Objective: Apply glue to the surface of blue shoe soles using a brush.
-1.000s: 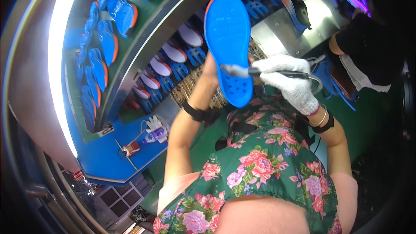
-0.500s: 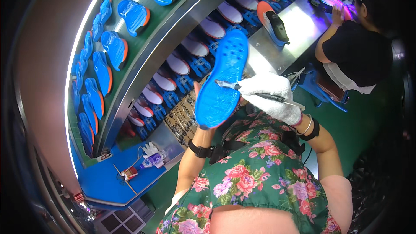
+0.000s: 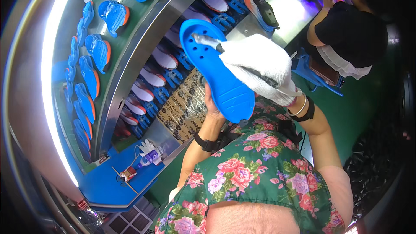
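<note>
A blue shoe sole [image 3: 232, 89], with small holes in its far end and grooves in its near end, is tilted up in front of my body. My left hand [image 3: 211, 104] is closed around its left edge, its fingers partly hidden behind the sole. Over the sole's right side is my right hand [image 3: 260, 67] in a white knit glove, closed on a brush [image 3: 209, 41] with a dark handle. The brush's pale flat tip lies over the holed far end. Whether it touches the surface, I cannot tell.
Several blue soles [image 3: 114, 17] with orange edges stand on a green belt [image 3: 130, 8] at left. Beyond it, pale-bottomed shoes [image 3: 164, 58] sit in rows. An orange and black shoe [image 3: 262, 11] is on the metal table. A co-worker [image 3: 346, 26] sits at right. A bottle [image 3: 149, 158] lies lower left.
The sole's far end has swung to the left. The brush has moved from the sole's middle to its holed far end. The sole's surface looks less glossy than before.
</note>
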`<state>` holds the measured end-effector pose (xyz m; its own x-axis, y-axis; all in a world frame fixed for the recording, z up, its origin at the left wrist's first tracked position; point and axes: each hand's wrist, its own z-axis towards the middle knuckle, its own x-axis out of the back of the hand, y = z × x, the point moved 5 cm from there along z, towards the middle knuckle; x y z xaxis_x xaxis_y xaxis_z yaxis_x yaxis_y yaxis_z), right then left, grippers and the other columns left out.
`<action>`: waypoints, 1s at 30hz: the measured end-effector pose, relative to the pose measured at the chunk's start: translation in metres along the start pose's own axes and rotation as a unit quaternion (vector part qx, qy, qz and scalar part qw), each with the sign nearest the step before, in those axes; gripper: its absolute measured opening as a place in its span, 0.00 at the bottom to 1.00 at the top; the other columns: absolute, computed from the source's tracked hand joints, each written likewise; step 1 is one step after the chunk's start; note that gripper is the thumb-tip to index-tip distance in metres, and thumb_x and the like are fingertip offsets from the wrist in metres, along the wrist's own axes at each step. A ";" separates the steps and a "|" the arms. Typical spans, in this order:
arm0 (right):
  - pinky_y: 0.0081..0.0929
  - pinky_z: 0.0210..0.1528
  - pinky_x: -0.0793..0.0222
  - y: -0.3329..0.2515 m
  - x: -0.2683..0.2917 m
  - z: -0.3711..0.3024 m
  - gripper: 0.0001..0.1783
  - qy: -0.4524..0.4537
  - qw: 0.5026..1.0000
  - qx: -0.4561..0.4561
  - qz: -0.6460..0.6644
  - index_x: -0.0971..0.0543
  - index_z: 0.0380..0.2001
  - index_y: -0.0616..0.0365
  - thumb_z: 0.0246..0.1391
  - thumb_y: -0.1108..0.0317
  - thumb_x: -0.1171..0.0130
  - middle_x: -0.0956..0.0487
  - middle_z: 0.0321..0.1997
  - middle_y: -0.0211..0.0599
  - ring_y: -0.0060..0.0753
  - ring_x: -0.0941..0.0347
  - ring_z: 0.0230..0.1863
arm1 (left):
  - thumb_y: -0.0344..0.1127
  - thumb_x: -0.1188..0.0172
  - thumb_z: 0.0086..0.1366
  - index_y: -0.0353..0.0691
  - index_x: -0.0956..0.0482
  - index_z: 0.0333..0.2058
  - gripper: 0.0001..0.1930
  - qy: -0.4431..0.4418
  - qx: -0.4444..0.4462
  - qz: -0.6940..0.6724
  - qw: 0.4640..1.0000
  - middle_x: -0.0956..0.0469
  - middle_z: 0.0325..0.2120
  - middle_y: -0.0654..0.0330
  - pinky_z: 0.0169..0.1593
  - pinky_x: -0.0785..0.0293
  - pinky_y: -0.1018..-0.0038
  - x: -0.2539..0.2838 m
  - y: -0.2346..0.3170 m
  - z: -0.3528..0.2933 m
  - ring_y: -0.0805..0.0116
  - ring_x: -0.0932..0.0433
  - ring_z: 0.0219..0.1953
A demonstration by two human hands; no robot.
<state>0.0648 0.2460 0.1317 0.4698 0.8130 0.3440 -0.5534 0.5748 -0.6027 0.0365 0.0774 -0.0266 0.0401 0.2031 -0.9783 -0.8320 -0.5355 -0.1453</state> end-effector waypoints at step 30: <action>0.36 0.49 0.22 -0.009 -0.019 -0.028 0.13 -0.018 0.999 0.018 0.037 0.14 0.41 0.57 0.50 0.73 0.32 0.14 0.44 0.40 0.39 0.17 0.45 | 0.77 0.39 0.53 0.36 0.42 0.68 0.57 0.061 -0.025 0.185 0.981 0.31 0.60 0.40 0.63 0.31 0.45 -0.027 0.011 0.067 0.39 0.29 0.60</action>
<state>0.0797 0.2227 0.1100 0.4017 0.8556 0.3266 -0.6106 0.5160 -0.6007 -0.0105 0.1210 0.0079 -0.1908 -0.1102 -0.9754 -0.7736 -0.5948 0.2185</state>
